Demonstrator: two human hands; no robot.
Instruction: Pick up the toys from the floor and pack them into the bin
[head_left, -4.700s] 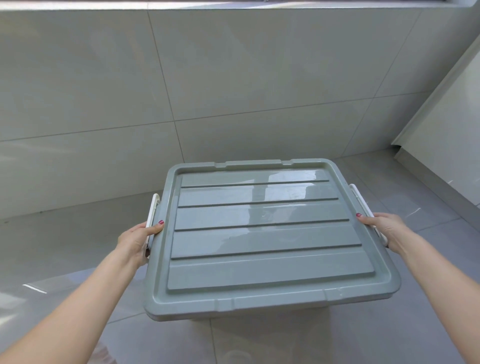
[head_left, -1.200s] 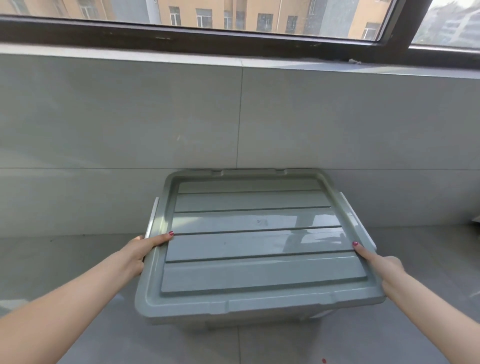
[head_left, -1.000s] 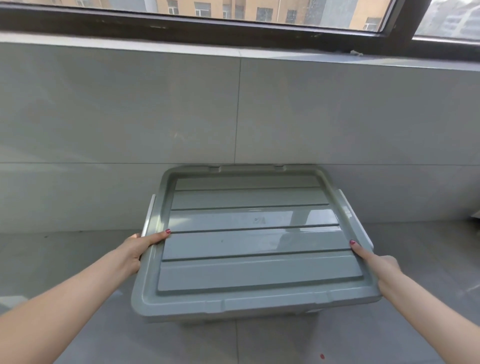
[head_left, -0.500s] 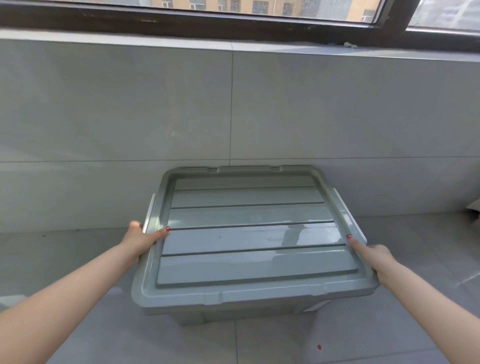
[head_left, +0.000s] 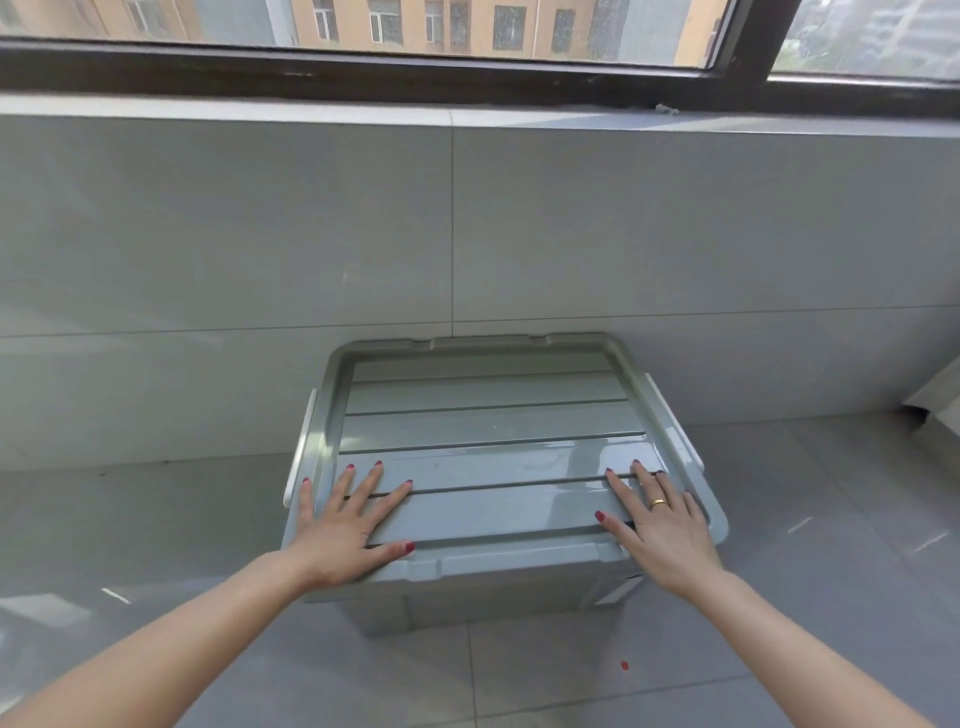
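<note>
Bin (head_left: 488, 597) contents are hidden by the closed lid (head_left: 488, 415); its base is partly cut off by the arms. Left hand (head_left: 345, 525) and right hand (head_left: 662, 525) lie flat, fingers spread, grasping nothing, on the lid's near corners; the bin sits directly beneath them.

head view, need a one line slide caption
Both hands, left and right, rest flat on the lid of a grey bin below a window.
</note>
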